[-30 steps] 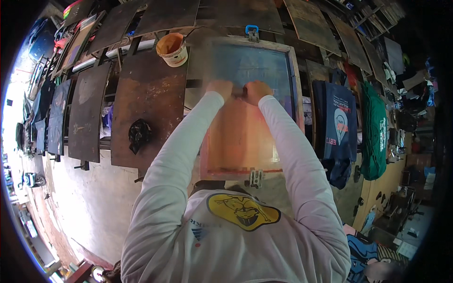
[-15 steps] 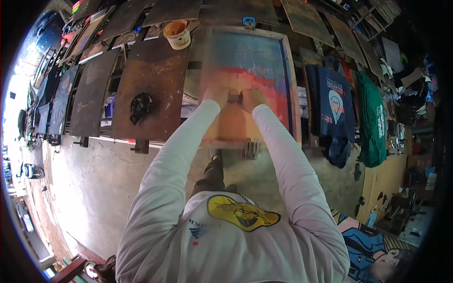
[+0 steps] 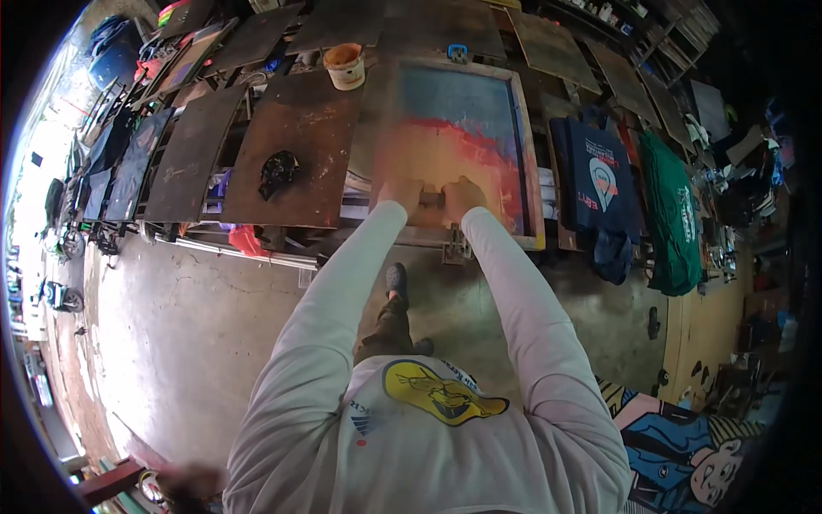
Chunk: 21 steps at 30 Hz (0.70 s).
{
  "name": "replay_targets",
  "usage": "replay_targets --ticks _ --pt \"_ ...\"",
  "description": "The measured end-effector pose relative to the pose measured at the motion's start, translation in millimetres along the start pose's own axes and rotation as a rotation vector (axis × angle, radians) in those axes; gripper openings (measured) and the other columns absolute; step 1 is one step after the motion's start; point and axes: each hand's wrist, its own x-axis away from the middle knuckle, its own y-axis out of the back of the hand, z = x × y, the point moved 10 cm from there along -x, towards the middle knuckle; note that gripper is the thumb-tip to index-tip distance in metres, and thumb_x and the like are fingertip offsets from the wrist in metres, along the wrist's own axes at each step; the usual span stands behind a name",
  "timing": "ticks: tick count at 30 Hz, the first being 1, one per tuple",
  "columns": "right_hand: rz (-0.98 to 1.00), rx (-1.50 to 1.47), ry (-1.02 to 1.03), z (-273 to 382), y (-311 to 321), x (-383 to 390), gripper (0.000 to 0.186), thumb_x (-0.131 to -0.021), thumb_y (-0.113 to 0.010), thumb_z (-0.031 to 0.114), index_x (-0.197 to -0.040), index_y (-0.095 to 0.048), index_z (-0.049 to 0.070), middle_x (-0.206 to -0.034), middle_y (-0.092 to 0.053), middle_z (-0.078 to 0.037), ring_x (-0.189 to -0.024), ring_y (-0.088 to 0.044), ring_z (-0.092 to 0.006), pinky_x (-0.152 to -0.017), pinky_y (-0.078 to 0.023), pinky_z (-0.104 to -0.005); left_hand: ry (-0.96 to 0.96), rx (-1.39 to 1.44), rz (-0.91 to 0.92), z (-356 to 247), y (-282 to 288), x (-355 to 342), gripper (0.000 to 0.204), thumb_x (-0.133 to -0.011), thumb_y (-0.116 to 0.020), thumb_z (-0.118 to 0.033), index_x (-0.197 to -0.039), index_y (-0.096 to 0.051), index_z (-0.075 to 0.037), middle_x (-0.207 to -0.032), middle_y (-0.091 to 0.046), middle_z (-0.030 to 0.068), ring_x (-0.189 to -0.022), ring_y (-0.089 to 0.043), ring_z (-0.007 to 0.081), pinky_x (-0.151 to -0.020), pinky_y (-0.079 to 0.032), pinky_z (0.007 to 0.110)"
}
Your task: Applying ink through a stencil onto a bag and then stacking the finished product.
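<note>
Concrete floor [image 3: 214, 291], grey, below rows of dark flat boards [image 3: 193, 158]. Screen frame [image 3: 528, 154], wooden-edged, lying straight ahead among the boards; mesh blue-grey at the far end, ragged red ink [image 3: 492, 147] across the middle, orange-tan nearer the body. Dark bar [image 3: 432, 199], on the near part of the screen, between two hands. Left hand [image 3: 400, 195], slightly blurred: fingers curled closed round the bar's left end. Right hand [image 3: 463, 197]: fingers bent closed on the right end. Blue clamp [image 3: 458, 54] at the frame's far edge. Leftward: white tub [image 3: 347, 75], orange-stained inside; crumpled black plastic [image 3: 279, 174] on a brown board. Rightward: printed navy cloth [image 3: 604, 167], just beside folded green cloth [image 3: 672, 218].
</note>
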Motion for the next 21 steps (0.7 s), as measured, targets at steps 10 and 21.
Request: replay_targets --ticks 10,21 --pt "0.289 -0.045 0.101 0.7 18.9 -66.9 0.035 -0.073 -0.075 0.043 -0.089 -0.075 0.012 -0.098 -0.072 -0.015 -0.096 -0.068 -0.033 -0.086 -0.053 -0.0444 -0.184 0.067 0.313 14.6 11.2 -60.1 0.04 -0.07 -0.076 -0.038 -0.102 -0.073 -0.015 -0.1 -0.07 0.0165 -0.098 -0.067 0.0346 -0.085 -0.053 0.044" --pt "0.175 -0.051 0.012 -16.7 46.1 -217.4 0.038 -0.075 -0.075 0.044 -0.095 -0.074 0.011 -0.099 -0.071 -0.016 -0.092 -0.069 -0.0344 -0.081 -0.056 -0.0458 -0.089 -0.074 0.276 85.5 35.3 -210.5 0.037 -0.074 -0.075 -0.04 -0.102 -0.073 -0.016 -0.105 -0.071 0.0122 -0.101 -0.067 0.0316 -0.086 -0.054 0.044"
